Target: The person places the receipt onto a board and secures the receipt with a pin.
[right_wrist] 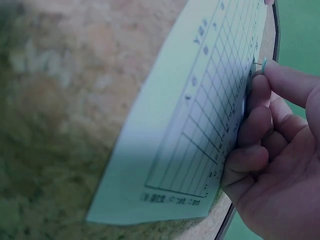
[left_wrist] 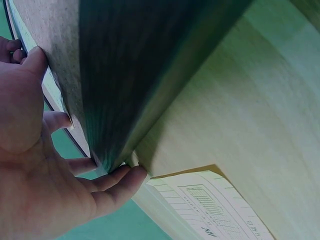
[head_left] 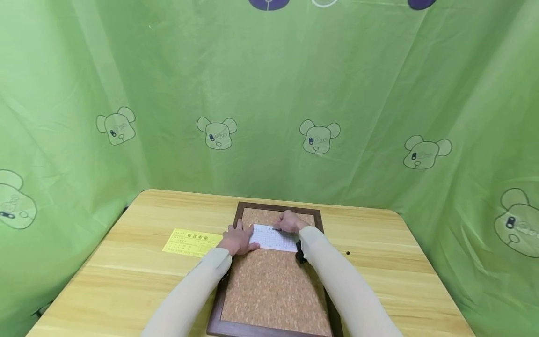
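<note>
Right now, I am pinching a small pin point(right_wrist: 264, 66) between the thumb and forefinger of my right hand point(head_left: 291, 221), its needle aimed at the upper part of a white printed form point(head_left: 269, 238); whether the tip has gone through the paper I cannot tell. The other fingers of that hand are bent, close against the sheet. The form lies on the upper half of a cork board point(head_left: 273, 290), its ruled grid facing up. My left hand point(head_left: 237, 238) is spread, fingers apart and holding nothing: the thumb presses by the lower left corner of the form, the forefinger is near the upper left one, and the remaining fingers reach across the dark wooden frame point(head_left: 261, 329) at the board's left side. Just beyond that hand, a yellow slip point(head_left: 185, 242) with printed characters lies flat on the wood-grain table point(head_left: 126, 271). Over to the right of the board sits a tiny black object point(head_left: 347, 253), too small to make out. Pale sleeves point(head_left: 349, 285) cover both my arms, and behind the table hangs a green curtain point(head_left: 269, 84) printed with bear heads point(head_left: 218, 135).
</note>
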`<action>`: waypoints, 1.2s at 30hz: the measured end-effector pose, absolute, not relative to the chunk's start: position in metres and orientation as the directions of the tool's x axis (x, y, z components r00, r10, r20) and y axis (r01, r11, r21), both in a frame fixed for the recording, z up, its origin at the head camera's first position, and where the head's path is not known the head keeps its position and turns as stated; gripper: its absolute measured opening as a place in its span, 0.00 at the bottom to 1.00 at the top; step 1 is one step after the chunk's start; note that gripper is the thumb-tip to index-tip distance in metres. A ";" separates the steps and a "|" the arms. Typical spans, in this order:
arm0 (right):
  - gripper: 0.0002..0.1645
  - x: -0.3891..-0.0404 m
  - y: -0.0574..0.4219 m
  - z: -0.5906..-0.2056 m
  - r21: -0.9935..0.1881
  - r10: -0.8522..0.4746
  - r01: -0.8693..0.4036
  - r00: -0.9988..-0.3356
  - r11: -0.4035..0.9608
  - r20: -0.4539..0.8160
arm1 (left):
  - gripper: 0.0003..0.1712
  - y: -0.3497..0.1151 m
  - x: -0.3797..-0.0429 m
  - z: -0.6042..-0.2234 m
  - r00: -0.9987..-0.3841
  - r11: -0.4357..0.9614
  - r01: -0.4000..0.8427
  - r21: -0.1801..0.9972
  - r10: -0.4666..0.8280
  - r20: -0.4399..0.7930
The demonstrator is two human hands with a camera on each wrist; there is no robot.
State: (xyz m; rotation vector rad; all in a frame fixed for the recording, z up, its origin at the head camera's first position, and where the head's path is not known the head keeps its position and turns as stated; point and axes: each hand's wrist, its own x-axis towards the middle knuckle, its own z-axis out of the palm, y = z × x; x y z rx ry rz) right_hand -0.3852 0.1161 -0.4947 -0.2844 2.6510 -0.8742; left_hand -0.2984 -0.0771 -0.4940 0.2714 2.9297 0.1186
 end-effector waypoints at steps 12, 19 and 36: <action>0.19 -0.387 0.116 -0.498 -0.597 -0.291 -0.104 -0.930 0.795 -0.225 | 0.43 -0.079 -0.300 -0.496 -0.965 0.979 0.168 0.117 0.187 -0.185; 0.15 -0.385 0.116 -0.498 -0.590 -0.290 -0.106 -0.930 0.800 -0.225 | 0.43 -0.078 -0.301 -0.497 -0.963 0.979 0.167 0.120 0.188 -0.193; 0.19 -0.383 0.116 -0.499 -0.543 -0.311 -0.162 -0.930 0.824 -0.194 | 0.43 -0.077 -0.299 -0.496 -0.964 0.980 0.168 0.108 0.187 -0.189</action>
